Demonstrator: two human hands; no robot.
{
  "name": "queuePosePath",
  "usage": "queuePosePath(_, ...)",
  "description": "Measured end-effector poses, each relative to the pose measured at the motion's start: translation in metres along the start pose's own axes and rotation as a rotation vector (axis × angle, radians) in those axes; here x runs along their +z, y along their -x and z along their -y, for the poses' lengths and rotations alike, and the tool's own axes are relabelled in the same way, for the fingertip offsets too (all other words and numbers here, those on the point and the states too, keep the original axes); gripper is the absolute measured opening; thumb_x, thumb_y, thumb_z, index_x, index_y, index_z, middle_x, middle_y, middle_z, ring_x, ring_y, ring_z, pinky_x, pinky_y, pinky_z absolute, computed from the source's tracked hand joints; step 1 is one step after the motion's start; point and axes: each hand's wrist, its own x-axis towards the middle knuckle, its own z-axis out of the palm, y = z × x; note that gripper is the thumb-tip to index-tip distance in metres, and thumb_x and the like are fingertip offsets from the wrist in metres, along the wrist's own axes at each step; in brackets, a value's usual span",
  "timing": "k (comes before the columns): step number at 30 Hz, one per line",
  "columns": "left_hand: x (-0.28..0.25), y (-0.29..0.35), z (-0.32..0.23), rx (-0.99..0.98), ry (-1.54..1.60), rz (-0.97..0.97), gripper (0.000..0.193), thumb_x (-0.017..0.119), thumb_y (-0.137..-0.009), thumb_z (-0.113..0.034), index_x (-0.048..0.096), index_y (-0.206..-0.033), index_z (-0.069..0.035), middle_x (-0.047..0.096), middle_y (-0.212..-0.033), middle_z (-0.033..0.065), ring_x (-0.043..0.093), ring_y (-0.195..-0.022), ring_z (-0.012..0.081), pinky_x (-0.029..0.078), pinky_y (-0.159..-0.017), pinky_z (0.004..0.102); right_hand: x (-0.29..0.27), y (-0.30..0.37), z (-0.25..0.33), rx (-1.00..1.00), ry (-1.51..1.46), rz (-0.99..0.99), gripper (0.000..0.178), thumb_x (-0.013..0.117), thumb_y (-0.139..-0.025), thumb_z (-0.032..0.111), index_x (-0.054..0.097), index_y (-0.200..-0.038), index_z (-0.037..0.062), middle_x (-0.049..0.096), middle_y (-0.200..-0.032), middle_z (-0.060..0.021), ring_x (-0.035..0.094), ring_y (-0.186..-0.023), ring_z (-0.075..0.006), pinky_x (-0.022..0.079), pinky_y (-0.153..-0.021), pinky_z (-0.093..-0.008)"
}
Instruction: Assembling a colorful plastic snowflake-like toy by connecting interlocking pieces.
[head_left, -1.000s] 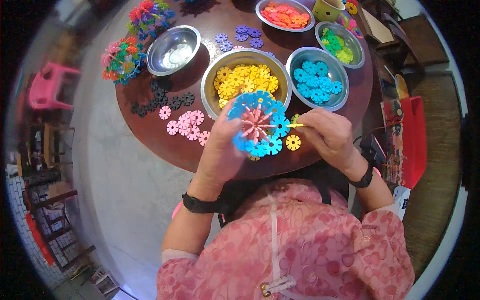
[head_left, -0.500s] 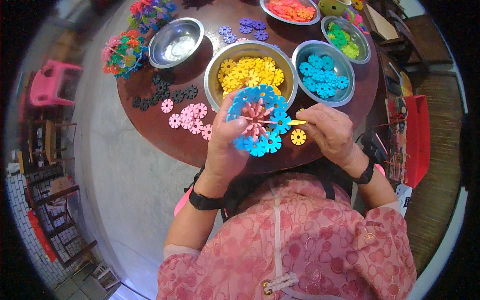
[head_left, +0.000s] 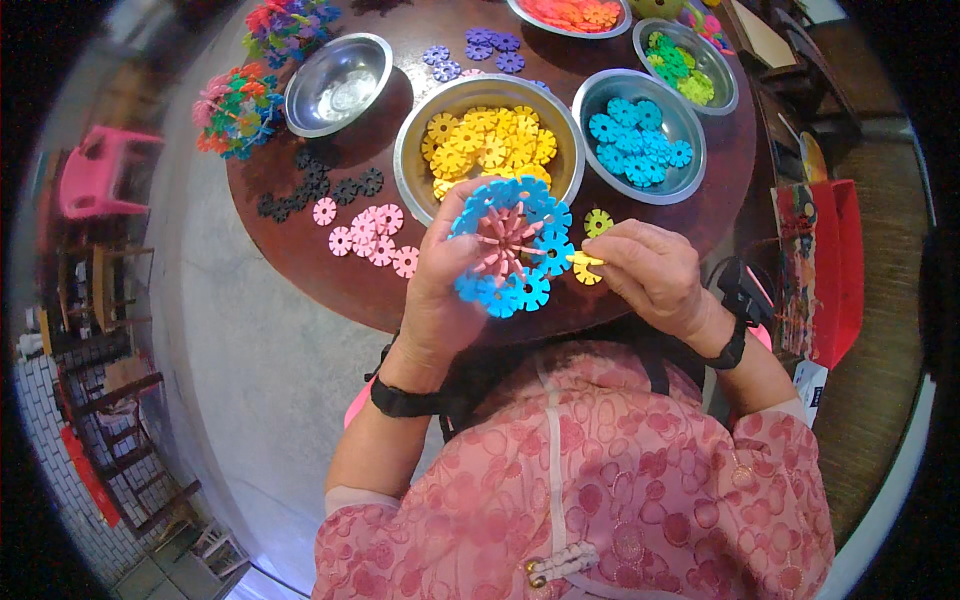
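Note:
My left hand (head_left: 447,270) grips a flower-like cluster of interlocking plastic discs (head_left: 510,245), pink in the middle with a ring of blue discs around it. Pinched edge-on in my right hand (head_left: 650,272) is a yellow notched disc (head_left: 585,259). Its tip meets the right edge of a blue disc on the cluster; whether it is slotted in cannot be made out. Just beyond my right fingers, a yellow-green disc (head_left: 598,222) lies on the table, and another yellow disc (head_left: 588,274) lies partly behind the held one.
A steel bowl of yellow discs (head_left: 409,187) stands behind the cluster, with a bowl of blue discs (head_left: 697,175) to its right. Pink discs (head_left: 372,235) and black discs (head_left: 318,180) lie left on the round table (head_left: 290,265). An empty steel bowl (head_left: 340,85) stands behind them.
The cluster and the yellow disc have shifted slightly in view, along with the bowls and table. The yellow-green disc beyond my right fingers shows more fully. Both grips remain the same.

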Motion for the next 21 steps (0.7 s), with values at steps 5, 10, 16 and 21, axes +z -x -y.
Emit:
queuePosePath(5, 0.002, 0.000, -0.002, 0.029, 0.007, 0.052, 0.064, 0.064, -0.081, -0.036, 0.036, -0.129, -0.004, 0.053, -0.120, 0.0138, 0.056, -0.111, 0.0267, 0.049, -0.090, 0.0386, 0.001, 0.000, 0.004, 0.000, 0.007, 0.019, 0.020, 0.070, -0.074, 0.002, 0.062, -0.093, 0.0005, 0.060, -0.080, -0.0128, 0.062, -0.069, -0.0281, 0.050, -0.059, -0.0346)
queuePosePath(10, -0.001, 0.001, -0.005, -0.018, 0.063, 0.055, 0.063, 0.061, -0.083, -0.037, 0.036, -0.130, -0.004, 0.053, -0.121, 0.0147, 0.056, -0.111, 0.0273, 0.049, -0.090, 0.0383, 0.002, -0.002, 0.011, 0.011, -0.001, 0.039, 0.019, 0.071, -0.074, 0.003, 0.063, -0.091, 0.0007, 0.061, -0.078, -0.0118, 0.062, -0.068, -0.0278, 0.050, -0.058, -0.0345)
queuePosePath(16, -0.008, 0.002, -0.010, -0.095, 0.078, 0.075, 0.057, 0.056, -0.085, -0.037, 0.040, -0.131, -0.006, 0.054, -0.122, 0.0136, 0.056, -0.111, 0.0243, 0.048, -0.089, 0.0345, 0.000, -0.003, 0.018, 0.010, -0.021, 0.049, 0.019, 0.074, -0.072, 0.006, 0.063, -0.087, 0.0017, 0.060, -0.077, -0.0111, 0.061, -0.066, -0.0274, 0.049, -0.057, -0.0345)
queuePosePath(21, -0.006, 0.002, -0.009, -0.087, 0.113, 0.031, 0.054, 0.055, -0.087, -0.035, 0.040, -0.130, -0.006, 0.054, -0.120, 0.0125, 0.056, -0.111, 0.0235, 0.049, -0.086, 0.0345, -0.001, -0.003, 0.017, -0.003, 0.059, 0.077, 0.021, 0.076, -0.070, 0.009, 0.062, -0.084, 0.0034, 0.059, -0.076, -0.0100, 0.060, -0.066, -0.0268, 0.048, -0.057, -0.0350)
